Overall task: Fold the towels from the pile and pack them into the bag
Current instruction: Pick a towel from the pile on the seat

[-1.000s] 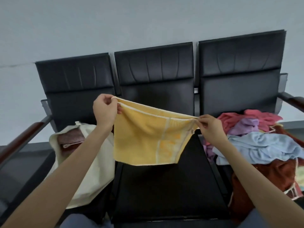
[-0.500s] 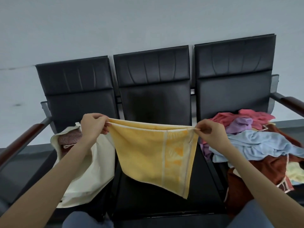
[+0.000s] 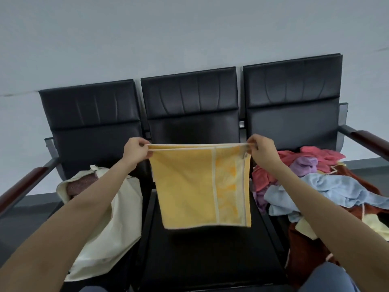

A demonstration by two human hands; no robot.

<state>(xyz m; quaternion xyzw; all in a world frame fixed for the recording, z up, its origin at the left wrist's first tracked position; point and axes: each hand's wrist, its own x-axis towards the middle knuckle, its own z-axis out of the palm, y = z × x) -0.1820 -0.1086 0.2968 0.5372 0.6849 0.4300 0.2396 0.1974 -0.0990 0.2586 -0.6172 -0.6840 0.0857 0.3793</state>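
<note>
Yellow towel (image 3: 200,186) hangs doubled, top edge level; left hand (image 3: 135,151), right hand (image 3: 262,151) pinch corners.

bag (image 3: 109,218): contents mostly hidden | pile (image 3: 328,186): cut off right

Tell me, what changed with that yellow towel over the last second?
The hands spread apart: the left hand and right hand pulled the yellow towel taut along its top edge, so it now hangs flat and square above the middle seat instead of sagging. Both still pinch its corners. The bag and towel pile lie untouched.
</note>
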